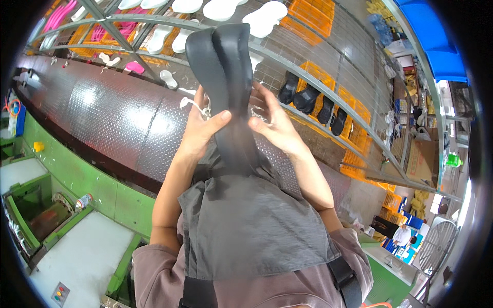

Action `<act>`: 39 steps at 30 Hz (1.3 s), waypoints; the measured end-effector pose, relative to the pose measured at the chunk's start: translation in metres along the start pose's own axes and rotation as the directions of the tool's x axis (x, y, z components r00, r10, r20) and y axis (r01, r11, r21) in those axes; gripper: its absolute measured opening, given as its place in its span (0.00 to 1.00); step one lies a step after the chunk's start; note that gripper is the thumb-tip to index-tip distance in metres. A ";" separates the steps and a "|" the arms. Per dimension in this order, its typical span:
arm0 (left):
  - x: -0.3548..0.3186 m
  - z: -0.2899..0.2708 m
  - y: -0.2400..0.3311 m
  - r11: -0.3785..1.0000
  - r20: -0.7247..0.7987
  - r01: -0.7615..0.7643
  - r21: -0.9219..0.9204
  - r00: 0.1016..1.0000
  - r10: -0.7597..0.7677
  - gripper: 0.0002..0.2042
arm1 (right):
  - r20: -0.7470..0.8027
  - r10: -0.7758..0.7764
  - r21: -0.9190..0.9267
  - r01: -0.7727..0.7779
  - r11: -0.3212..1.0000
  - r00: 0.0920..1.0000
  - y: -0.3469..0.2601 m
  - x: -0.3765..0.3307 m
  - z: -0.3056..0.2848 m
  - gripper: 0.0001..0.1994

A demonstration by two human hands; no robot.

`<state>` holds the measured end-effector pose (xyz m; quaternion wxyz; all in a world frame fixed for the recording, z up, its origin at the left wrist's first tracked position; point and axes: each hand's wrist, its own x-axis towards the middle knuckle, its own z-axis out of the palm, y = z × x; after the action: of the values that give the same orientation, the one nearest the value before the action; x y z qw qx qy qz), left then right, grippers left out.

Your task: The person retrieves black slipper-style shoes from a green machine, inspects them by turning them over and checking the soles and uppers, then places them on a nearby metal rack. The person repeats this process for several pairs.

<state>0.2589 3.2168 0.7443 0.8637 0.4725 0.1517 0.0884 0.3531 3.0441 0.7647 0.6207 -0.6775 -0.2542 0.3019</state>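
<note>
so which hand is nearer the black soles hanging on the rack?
Right. The right hand grips the held black sole on the side facing the hanging black soles; the left hand grips its far side.

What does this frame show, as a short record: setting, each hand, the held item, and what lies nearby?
Setting: a workshop with a metal tread-plate surface and wire racks above it.
Left hand: grips the left side of the dark shoe soles, thumb pressed on their front.
Right hand: holds the right side, fingers spread behind.
Held item: dark shoe soles, two pressed together, raised upright between the hands.
On the racks: white soles, pink soles, black soles, orange crates.
Lower left: green machine frame, spray can.
</note>
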 end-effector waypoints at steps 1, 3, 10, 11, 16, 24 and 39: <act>-0.002 0.005 0.003 0.999 0.012 -0.018 0.034 1.000 0.018 0.52 | -0.007 -0.006 -0.029 0.006 1.000 1.000 -0.002 -0.001 0.003 0.49; -0.006 0.011 0.008 0.990 0.034 -0.065 0.123 0.998 0.061 0.51 | -0.024 0.031 0.014 -0.030 0.999 0.999 -0.005 -0.002 0.009 0.53; -0.016 0.001 0.007 0.996 0.012 -0.004 0.089 1.000 0.003 0.51 | -0.094 0.086 0.098 -0.077 0.992 0.992 -0.016 -0.004 0.015 0.48; -0.017 -0.002 0.005 0.997 0.001 0.009 0.074 1.000 -0.009 0.52 | -0.113 0.082 0.110 -0.069 0.992 0.990 -0.017 -0.006 0.017 0.47; -0.018 -0.006 -0.008 1.000 0.069 0.014 0.003 0.998 -0.015 0.53 | -0.174 0.082 -0.047 -0.092 0.995 0.981 -0.019 -0.013 0.028 0.42; -0.032 -0.009 0.006 0.957 0.156 0.231 -0.176 0.966 -0.205 0.47 | -0.126 -0.149 -0.403 0.086 0.911 0.981 -0.034 -0.043 0.019 0.21; -0.040 0.015 0.038 0.986 0.167 0.082 0.146 0.980 -0.106 0.50 | -0.081 -0.105 -0.185 0.089 0.979 0.991 -0.064 -0.063 0.023 0.07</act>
<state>0.2264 3.2133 0.7910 0.8421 0.5292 0.1037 -0.0051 0.2949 3.0207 0.8331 0.5816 -0.7306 -0.2851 0.2160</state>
